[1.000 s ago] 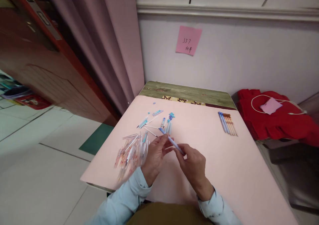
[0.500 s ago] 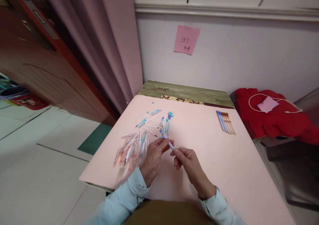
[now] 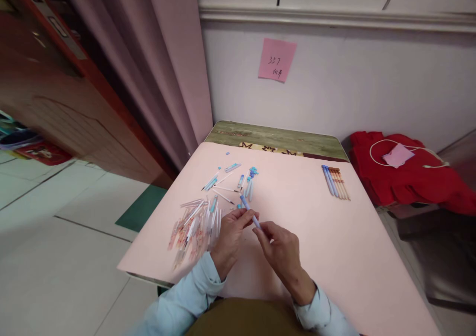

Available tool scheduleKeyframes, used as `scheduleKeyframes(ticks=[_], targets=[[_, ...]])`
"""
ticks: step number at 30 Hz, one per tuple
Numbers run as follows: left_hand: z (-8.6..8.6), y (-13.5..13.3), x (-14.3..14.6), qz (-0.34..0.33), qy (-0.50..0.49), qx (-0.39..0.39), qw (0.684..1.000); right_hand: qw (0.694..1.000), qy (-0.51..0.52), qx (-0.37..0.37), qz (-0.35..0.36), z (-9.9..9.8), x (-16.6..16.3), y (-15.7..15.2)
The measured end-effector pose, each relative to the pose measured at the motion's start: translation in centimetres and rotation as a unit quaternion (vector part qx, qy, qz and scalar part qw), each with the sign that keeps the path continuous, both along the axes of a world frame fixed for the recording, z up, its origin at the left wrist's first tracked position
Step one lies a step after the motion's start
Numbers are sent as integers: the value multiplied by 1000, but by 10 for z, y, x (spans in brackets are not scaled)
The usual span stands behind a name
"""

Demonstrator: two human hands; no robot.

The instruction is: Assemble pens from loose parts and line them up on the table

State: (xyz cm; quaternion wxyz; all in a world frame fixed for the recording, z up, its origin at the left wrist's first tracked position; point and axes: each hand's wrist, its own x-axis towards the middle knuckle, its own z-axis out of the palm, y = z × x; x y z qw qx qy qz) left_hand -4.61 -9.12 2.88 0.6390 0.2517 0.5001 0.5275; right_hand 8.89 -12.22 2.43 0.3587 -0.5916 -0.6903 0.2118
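I have slim blue plastic-looking pen [image 3: 245, 203] above pale-pink-covered bench [image 3: 320, 246], left hand [image 3: 228, 234] pinching mid-barrel — long axis slanting far-left to near-right, near end reaching right hand [image 3: 281, 249] — whether its grip is clenched there, I cannot tell.

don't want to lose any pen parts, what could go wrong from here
The slim lilac-blue plastic pen, pinched by the left hand and right hand, might slip if either grip loosens. The loose pile of thin white and pinkish plastic tubes lies close beside the left hand and its pale blue sleeve, so a bump could scatter some over the edge of the pale pink tabletop. The small bright blue plastic pieces lie loose and might get knocked astray.
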Motion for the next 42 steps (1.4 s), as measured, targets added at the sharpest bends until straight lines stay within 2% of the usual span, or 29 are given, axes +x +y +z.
scheduleKeyframes(ticks=[3, 7, 10, 13, 15, 17, 19, 21, 23, 25, 27, 31, 33, 37, 40, 42], targets=[[-1, -1, -1, -15, -2, 6, 1000, 987, 130, -94, 29, 0, 1, 1], [-1, -3, -2, -27, 1, 10, 1000, 907, 344, -234, 62, -4, 3, 5], [-1, -5, 1, -24, 5, 7, 1000, 869, 403, -280, 70, -8, 4, 7], [-2, -6, 2, -22, -12, -9, 1000, 884, 375, -270, 71, -12, 7, 5], [0, -5, 0, -14, -37, -21, 999, 918, 313, -234, 60, -14, 10, 2], [3, -3, -3, 6, -55, -26, 998, 959, 216, -181, 43, -15, 13, -2], [7, 1, -6, 25, -58, -29, 998, 986, 113, -121, 27, -14, 15, -7], [9, 3, -8, 30, -57, -34, 997, 997, 41, -69, 16, -11, 14, -10], [10, 5, -8, 33, -62, -35, 997, 999, 13, -40, 10, -9, 12, -11], [9, 6, -8, 34, -70, -32, 996, 998, 33, -47, 12, -6, 10, -11], [8, 6, -8, 32, -73, -23, 997, 991, 98, -87, 24, -6, 8, -10], [7, 8, -8, 32, -67, -10, 997, 946, 263, -185, 50, -12, 6, -7], [9, 9, -8, 43, -65, -11, 997, 929, 302, -207, 50, -15, 6, -4], [12, 7, -5, 43, -77, -10, 996, 937, 288, -195, 32, -11, 6, 1], [13, 2, -2, -3, -71, -37, 997, 954, 256, -157, 23, -5, 6, 3], [12, 0, -2, -22, -63, -47, 997, 953, 264, -144, 26, -3, 7, 4]])
